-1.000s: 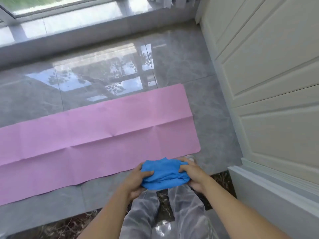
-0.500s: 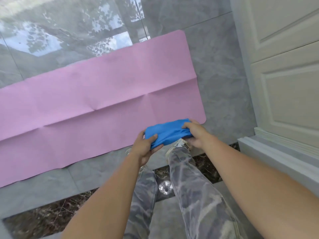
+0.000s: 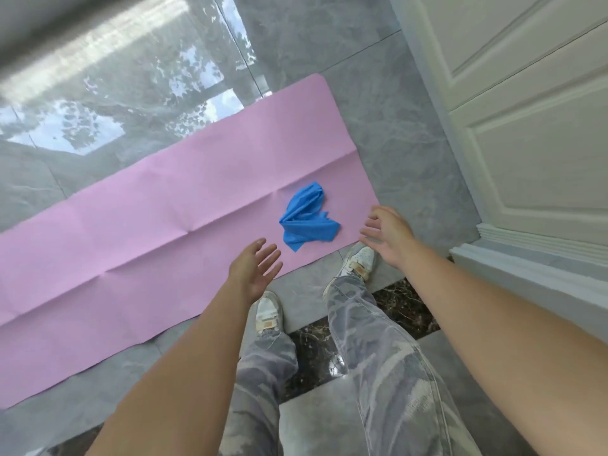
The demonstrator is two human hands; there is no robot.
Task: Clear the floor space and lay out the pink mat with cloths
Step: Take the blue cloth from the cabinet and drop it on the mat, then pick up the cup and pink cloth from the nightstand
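Note:
The pink mat [image 3: 158, 232] lies unrolled and flat across the grey tiled floor, creased along its fold lines. A crumpled blue cloth [image 3: 306, 218] rests on the mat near its right end. My left hand [image 3: 253, 271] hovers just left of and below the cloth with fingers spread, holding nothing. To the right of the cloth, my right hand [image 3: 385, 235] is also spread and empty, over the mat's right corner. Neither hand touches the cloth.
A white panelled door [image 3: 526, 126] and its moulded base [image 3: 526, 255] stand close on the right. My two sneakers [image 3: 358, 261] are on the floor at the mat's near edge. Glossy tiles [image 3: 148, 103] reflecting a window stretch beyond the mat.
Both hands held the bunched blue cloth before; they have let it go and it now lies on the mat. The hands have spread apart and opened.

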